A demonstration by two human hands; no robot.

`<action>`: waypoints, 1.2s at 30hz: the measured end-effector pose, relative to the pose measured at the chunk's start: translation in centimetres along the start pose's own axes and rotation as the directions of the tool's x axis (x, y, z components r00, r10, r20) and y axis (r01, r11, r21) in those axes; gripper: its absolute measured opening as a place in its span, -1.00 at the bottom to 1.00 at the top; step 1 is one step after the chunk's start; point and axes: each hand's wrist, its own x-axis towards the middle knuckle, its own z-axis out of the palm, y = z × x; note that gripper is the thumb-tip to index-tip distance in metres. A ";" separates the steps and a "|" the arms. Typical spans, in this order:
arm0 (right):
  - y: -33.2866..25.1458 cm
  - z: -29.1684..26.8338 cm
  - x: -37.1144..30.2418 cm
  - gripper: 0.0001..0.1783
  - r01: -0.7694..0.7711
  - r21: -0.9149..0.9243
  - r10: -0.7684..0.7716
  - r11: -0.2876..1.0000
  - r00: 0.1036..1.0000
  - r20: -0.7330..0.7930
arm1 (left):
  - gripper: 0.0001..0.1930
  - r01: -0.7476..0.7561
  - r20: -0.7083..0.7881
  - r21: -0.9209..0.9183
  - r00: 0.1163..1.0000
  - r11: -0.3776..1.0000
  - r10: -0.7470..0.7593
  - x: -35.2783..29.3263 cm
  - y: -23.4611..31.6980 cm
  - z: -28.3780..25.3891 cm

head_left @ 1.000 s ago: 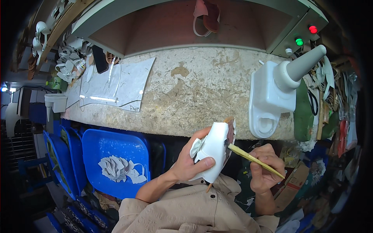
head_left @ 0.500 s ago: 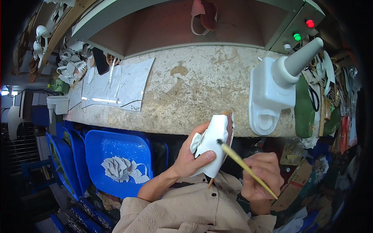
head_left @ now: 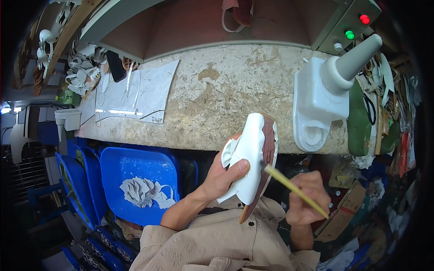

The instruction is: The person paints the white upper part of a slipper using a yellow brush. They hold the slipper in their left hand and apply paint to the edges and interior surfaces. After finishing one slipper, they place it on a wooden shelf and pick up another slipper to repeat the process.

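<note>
My left hand (head_left: 226, 177) is wrapped round a white shoe upper (head_left: 247, 156) with a bow-like piece at its left side. The upper is stretched over a form with a reddish-brown, woven-looking underside (head_left: 270, 142) turned partly upward. A narrow brown tip sticks out below, near my shirt. In the closed fingers of my right hand (head_left: 309, 198) is a slim brush (head_left: 296, 189) with a yellowish handle. Its dark bristles are at the border between the white material and the underside; whether they touch cannot be told.
A worn workbench (head_left: 217, 99) carries a white pot with a grey cone-shaped top (head_left: 323, 104) at right and a plastic-covered sheet (head_left: 135, 99) at left. Behind stands a metal hood (head_left: 203, 38) with another shoe piece inside. A blue bin (head_left: 140, 167) holds white cut pieces.
The shoe upper has been raised slightly and turned, so more of its reddish-brown underside shows. The brush tip has shifted from the white face to its right-hand edge.
</note>
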 end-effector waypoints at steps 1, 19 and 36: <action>0.2 0.1 0.1 -0.70 -0.058 0.013 0.058 0.998 0.998 -0.015 | -0.25 -0.013 -0.004 0.017 1.000 1.000 0.013 0.0 -0.1 0.0; -1.0 -0.4 -1.1 -0.74 -0.121 -0.095 0.125 0.988 0.991 0.038 | -0.45 -0.050 -0.157 -0.014 0.986 0.999 0.047 0.6 0.0 1.9; -3.0 -1.8 -4.4 -0.75 -0.108 -0.074 0.117 0.991 0.983 0.142 | -0.63 -0.092 -0.247 0.024 0.964 0.995 0.095 1.4 0.9 2.7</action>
